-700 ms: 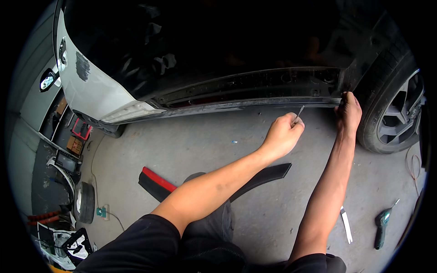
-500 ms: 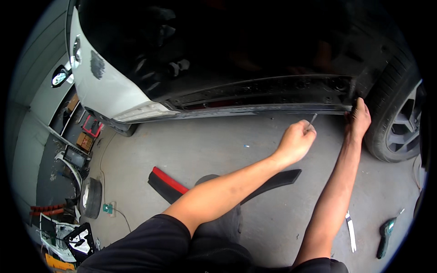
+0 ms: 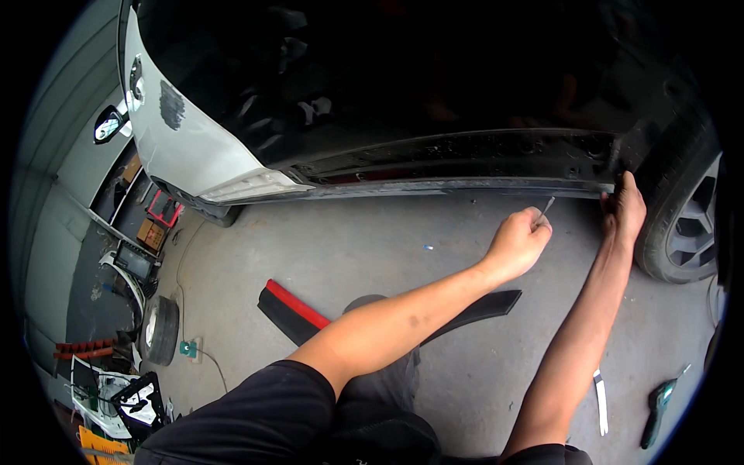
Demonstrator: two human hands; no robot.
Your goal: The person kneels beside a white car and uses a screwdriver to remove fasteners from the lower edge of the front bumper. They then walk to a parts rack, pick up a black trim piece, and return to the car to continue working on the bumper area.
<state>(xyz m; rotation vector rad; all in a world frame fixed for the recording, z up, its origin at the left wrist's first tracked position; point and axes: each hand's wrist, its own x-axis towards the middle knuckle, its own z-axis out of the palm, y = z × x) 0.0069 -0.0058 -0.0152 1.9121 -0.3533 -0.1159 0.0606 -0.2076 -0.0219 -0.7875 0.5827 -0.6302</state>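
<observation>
My left hand (image 3: 521,246) is closed around a screwdriver-like tool (image 3: 547,208); only its thin metal shaft sticks out, pointing up toward the car's lower edge. The grip inside the fist is hidden. To its right, my right hand (image 3: 626,209) reaches to the rear end of the car's sill (image 3: 465,187), just in front of the wheel (image 3: 686,232). Its fingers are curled in against the dark edge there, and what they grip is hidden. Above the sill runs a black door (image 3: 434,85) with a bare lower strip holding several small holes.
On the floor below my arms lies a long black trim piece with a red part (image 3: 298,304). A white-and-black pry tool (image 3: 601,403) and a green power tool (image 3: 659,415) lie at the lower right. A loose wheel (image 3: 160,331), a cable and car parts stand at the left.
The whole view has shifted slightly, so everything sits a little further right and lower. Both hands keep nearly the same pose by the sill.
</observation>
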